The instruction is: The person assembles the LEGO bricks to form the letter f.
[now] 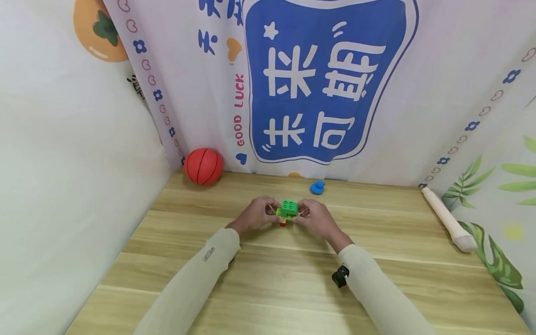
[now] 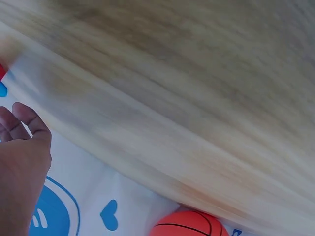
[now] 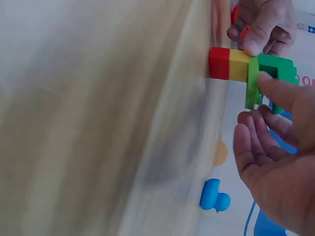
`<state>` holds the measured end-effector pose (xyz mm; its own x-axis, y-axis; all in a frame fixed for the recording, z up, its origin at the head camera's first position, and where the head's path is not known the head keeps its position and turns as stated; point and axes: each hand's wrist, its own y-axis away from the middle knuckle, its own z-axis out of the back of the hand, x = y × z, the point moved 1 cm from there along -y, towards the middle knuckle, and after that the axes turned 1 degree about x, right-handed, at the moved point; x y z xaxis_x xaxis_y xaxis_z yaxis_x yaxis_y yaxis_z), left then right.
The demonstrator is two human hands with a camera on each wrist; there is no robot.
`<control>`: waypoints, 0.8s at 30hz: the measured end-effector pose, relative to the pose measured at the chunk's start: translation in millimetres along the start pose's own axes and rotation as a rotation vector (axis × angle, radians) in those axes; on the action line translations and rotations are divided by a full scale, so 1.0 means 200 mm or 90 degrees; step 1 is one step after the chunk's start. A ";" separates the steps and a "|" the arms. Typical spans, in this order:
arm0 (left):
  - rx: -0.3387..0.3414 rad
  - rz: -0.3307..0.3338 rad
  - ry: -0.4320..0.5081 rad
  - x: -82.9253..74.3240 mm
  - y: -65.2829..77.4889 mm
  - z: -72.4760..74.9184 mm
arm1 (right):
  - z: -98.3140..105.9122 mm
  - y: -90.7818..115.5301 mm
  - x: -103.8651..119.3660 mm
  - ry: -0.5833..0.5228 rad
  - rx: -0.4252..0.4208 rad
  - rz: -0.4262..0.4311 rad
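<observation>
A small stack of toy building blocks is between the two hands, near the middle of the table. In the right wrist view it runs from a red block (image 3: 219,64) through a yellow block (image 3: 238,65) and a light green plate (image 3: 252,88) to a green arch-shaped block (image 3: 287,71). My left hand (image 1: 259,214) pinches the stack from the left, its thumb at the light green plate. From the other side my right hand (image 1: 319,218) grips it, thumb (image 3: 275,88) at the arch's gap. The left wrist view catches the left hand (image 2: 22,157) at its edge.
A blue rubber duck (image 1: 317,187) sits behind the hands, and a red toy basketball (image 1: 204,166) at the back left corner. Along the right edge of the wooden table (image 1: 284,288) lies a pale stick-like object (image 1: 449,218). Printed cloth (image 1: 201,102) hangs behind.
</observation>
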<state>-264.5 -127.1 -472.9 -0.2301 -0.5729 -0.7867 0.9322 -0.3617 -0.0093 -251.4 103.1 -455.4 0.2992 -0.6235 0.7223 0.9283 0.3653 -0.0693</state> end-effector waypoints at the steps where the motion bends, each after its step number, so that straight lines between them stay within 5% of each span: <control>1: 0.004 -0.004 -0.005 0.00 0.00 0.00 | 0.00 0.01 -0.01 -0.002 -0.005 -0.010; 13: -0.028 -0.045 -0.051 -0.05 0.01 -0.10 | -0.02 0.09 -0.07 -0.086 -0.047 -0.131; 24: -0.004 -0.057 -0.102 -0.04 0.03 -0.16 | -0.05 0.14 -0.10 -0.081 -0.034 -0.153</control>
<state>-248.3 -100.5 -486.5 -0.3532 -0.6486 -0.6742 0.9076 -0.4123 -0.0789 -229.8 118.4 -479.4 0.0413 -0.5943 0.8032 0.9808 0.1775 0.0809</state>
